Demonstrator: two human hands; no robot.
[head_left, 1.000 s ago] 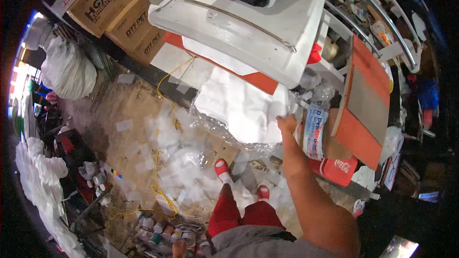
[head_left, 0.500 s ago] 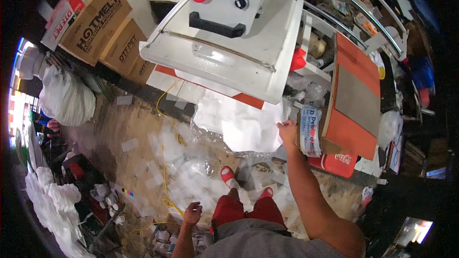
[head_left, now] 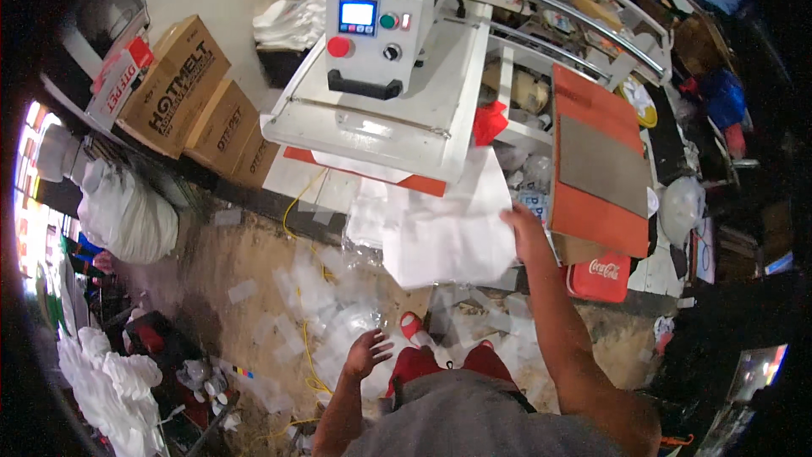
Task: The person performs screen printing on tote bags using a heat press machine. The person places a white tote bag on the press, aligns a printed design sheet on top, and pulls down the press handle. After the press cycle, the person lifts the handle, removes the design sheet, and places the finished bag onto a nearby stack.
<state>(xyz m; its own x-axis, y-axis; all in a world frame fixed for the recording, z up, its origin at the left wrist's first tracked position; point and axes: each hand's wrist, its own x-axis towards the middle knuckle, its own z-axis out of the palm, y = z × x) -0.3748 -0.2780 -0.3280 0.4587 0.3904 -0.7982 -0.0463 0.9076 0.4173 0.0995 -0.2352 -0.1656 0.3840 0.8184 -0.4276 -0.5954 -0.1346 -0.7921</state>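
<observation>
My right hand (head_left: 526, 230) is closed on the right edge of a white cloth (head_left: 452, 245), which hangs out in front of a white heat press (head_left: 364, 123). More white cloth (head_left: 367, 213) in clear plastic lies just to its left, under the press's front edge. My left hand (head_left: 368, 354) is in the air near my waist, fingers apart, with nothing in it. The press has a small screen, a red knob and a black handle (head_left: 365, 86).
An orange platen with a grey pad (head_left: 602, 165) lies to the right, above a red container (head_left: 599, 278). Cardboard boxes (head_left: 173, 85) stand at the left. A yellow cord (head_left: 304, 322) and scattered pale sheets (head_left: 326, 300) lie on the floor. A full white bag (head_left: 127, 211) stands further left.
My right hand has pulled up the white cloth, which now spreads wider and reaches beside the press. My left hand has risen and its fingers have spread. The whole view has shifted.
</observation>
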